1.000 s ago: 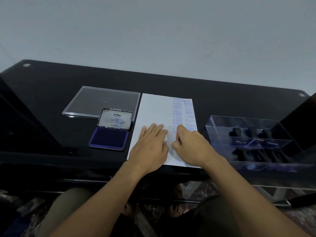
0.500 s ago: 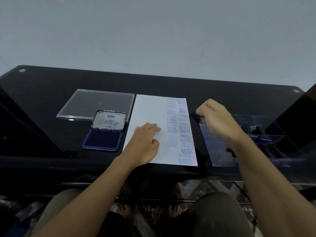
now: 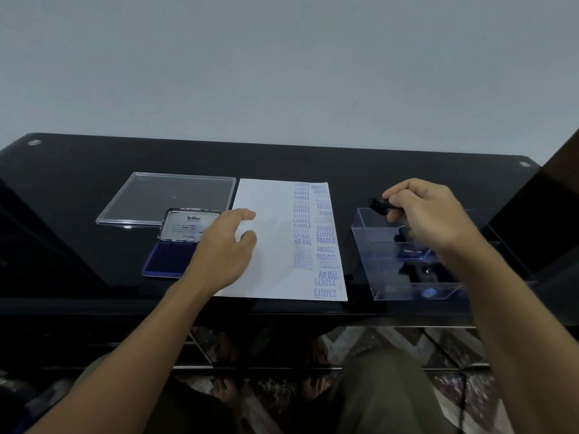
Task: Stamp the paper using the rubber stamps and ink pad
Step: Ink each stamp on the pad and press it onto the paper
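Note:
A white paper (image 3: 269, 252) lies on the black table, its right side covered in blue stamp prints. Left of it sits the open blue ink pad (image 3: 169, 256) with its lid tilted up. My left hand (image 3: 224, 247) hovers with loose fingers over the paper's left edge and the pad's right side. My right hand (image 3: 429, 214) pinches a black rubber stamp (image 3: 379, 204) above the back of the clear stamp box (image 3: 369, 252). More dark stamps lie in the box, partly hidden by my wrist.
A clear plastic lid (image 3: 156, 195) lies flat behind the ink pad. The black glass table (image 3: 344, 164) ends at a front edge just below the paper. A plain wall rises behind. My knees show under the glass.
My right hand left the paper, went to the stamp box and now holds a stamp above it. My left hand lifted off the paper and drifted left toward the ink pad.

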{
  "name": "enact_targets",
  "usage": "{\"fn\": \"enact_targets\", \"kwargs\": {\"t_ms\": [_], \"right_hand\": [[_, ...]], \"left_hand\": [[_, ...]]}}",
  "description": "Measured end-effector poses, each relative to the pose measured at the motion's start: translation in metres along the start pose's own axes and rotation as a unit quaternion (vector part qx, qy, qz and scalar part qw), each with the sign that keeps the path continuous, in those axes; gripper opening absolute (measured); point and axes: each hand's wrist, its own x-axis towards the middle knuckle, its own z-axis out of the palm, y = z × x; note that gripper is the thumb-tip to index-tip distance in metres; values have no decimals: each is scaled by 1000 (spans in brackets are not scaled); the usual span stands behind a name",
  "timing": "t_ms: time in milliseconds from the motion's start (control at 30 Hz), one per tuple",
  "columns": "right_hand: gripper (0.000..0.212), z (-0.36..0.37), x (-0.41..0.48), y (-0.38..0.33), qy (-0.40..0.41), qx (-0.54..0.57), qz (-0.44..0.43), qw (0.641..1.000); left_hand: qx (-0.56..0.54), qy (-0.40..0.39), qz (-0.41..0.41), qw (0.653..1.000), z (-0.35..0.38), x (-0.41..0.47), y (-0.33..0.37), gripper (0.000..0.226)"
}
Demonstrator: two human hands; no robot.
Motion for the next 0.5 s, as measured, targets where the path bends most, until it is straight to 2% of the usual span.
{"fn": "enact_targets", "kwargs": {"t_ms": [133,233,333,500], "right_hand": [[29,-9,-4,8,-10,10,19,1000],[25,-19,-10,14,-37,-23,20,999],[9,-28,-19,24,-88,-116,19,989],[8,-26,-29,48,-95,-250,-16,963]], "left_hand": [[21,-8,5,1000,0,-5,6,35],[24,-21,16,999,4,-8,16,36],[32,-42,38,998,15,-11,30,37],[11,-73,94,993,47,-24,56,35]]}}
